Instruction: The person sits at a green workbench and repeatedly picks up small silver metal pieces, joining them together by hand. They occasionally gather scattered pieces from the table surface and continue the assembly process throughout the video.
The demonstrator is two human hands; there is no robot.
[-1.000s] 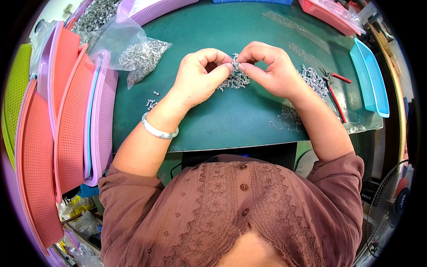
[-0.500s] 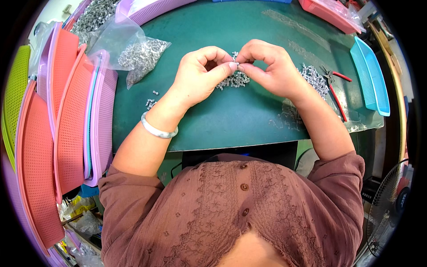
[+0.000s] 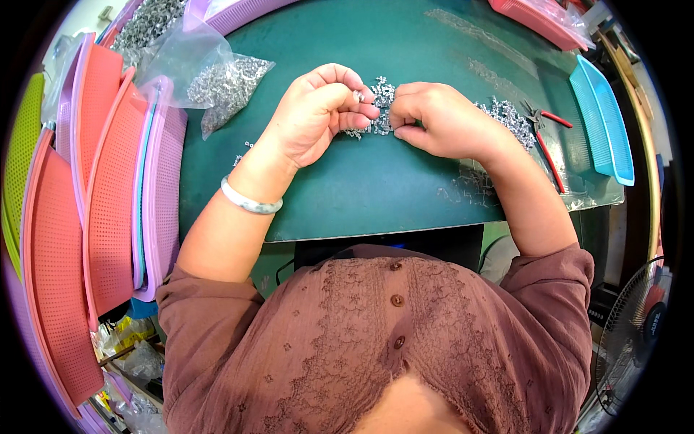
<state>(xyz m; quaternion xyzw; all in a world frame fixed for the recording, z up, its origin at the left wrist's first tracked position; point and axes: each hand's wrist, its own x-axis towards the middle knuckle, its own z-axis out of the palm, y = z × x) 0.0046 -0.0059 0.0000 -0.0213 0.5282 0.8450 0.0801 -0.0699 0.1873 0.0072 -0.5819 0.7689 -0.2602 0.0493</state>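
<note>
Between the thumb and forefinger of my left hand point(image 3: 318, 108) is a small silvery metal part point(image 3: 358, 96). A pale bangle point(image 3: 249, 197) circles that wrist. My right hand point(image 3: 444, 119) bends down at the right side of a pile of small metal parts point(image 3: 382, 94), its fingertips closed at the pile's edge. Whatever those fingertips pinch is too small or hidden to make out. A second heap of metal parts point(image 3: 510, 119) lies beyond my right wrist, beside red-handled pliers point(image 3: 542, 141) that lie spread on the green table mat point(image 3: 347, 199).
A clear bag of metal parts point(image 3: 228, 90) lies at the left back. Stacked pink and purple baskets point(image 3: 119, 210) crowd the left edge. On the right are a blue basket point(image 3: 601, 123) and a fan point(image 3: 629, 340); a coral basket point(image 3: 538, 25) stands at the back.
My hands, together over the pile before, have come apart. The left has moved slightly left with a small metal part; the right has turned down to the pile's right edge.
</note>
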